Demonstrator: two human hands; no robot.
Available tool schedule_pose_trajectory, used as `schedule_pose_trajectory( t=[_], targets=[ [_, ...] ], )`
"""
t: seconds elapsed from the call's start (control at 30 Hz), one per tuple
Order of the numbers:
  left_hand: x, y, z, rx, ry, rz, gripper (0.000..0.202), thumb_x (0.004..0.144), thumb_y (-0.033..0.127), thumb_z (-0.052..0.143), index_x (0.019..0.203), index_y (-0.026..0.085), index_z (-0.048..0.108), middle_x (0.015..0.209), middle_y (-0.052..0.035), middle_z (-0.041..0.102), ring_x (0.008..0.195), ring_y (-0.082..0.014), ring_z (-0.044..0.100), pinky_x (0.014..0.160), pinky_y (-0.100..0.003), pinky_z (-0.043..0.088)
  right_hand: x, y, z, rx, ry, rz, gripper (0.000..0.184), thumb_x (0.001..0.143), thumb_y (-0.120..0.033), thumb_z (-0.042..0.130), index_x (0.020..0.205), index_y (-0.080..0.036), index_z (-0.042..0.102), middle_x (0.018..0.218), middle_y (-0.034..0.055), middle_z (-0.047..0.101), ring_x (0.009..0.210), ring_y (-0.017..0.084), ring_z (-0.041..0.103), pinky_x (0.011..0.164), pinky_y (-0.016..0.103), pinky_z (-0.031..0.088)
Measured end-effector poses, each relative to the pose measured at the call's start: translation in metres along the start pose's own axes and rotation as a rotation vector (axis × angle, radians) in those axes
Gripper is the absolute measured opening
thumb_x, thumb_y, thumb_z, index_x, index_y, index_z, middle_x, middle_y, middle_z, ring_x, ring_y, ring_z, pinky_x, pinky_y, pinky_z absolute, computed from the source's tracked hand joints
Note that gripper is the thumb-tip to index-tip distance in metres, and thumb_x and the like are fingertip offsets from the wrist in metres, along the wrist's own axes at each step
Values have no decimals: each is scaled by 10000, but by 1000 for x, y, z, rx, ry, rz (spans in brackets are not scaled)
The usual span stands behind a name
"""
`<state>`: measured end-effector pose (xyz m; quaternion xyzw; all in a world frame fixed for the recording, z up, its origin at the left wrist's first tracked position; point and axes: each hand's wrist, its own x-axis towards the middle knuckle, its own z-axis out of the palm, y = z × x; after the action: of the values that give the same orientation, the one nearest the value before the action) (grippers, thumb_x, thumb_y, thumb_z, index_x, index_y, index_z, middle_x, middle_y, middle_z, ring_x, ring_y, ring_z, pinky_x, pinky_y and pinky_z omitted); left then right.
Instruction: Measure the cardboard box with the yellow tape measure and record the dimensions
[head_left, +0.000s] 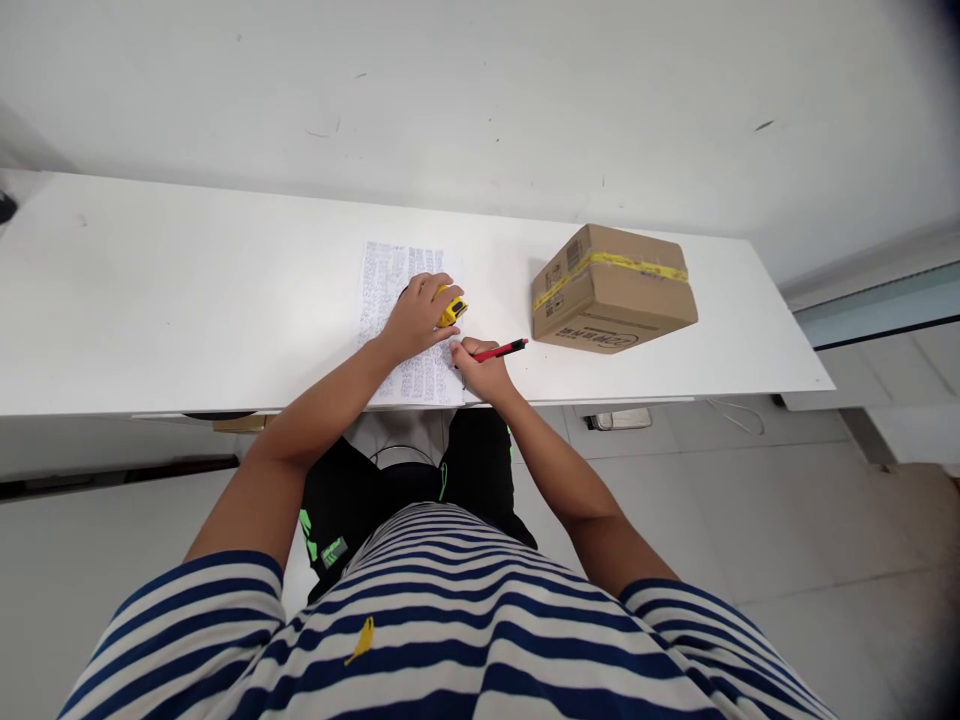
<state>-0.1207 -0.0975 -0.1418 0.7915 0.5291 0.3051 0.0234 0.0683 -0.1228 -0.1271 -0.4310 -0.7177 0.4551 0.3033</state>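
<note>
A printed sheet of paper [390, 285] lies on the white table [150, 300] near its front edge. My left hand [416, 315] rests on the sheet with its fingers closed over a small yellow object [452, 308], perhaps a tape measure. My right hand [480, 368] is at the sheet's lower right corner and grips a red pen [501, 350], tip down on the paper, the pen's far end pointing right.
A cardboard box [611, 290] sealed with yellow tape sits on the table to the right of the pen. A white wall runs behind the table. Grey floor tiles and a white socket strip [619, 418] show under the table's right part.
</note>
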Motion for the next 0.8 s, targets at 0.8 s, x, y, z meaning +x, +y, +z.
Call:
schedule_pose_trajectory(
  t=[0.8],
  targets=[
    [0,-2,-10,41,-28,29,571,876,451,771,1359,191,611,1443,-185,602,1316,-380,534,1127,-546,430,-1,-5,-1,8,-15,-60,536,841,-541,571,559,-268,207,546,-65,229,553,105,237,568,311,230]
  ],
)
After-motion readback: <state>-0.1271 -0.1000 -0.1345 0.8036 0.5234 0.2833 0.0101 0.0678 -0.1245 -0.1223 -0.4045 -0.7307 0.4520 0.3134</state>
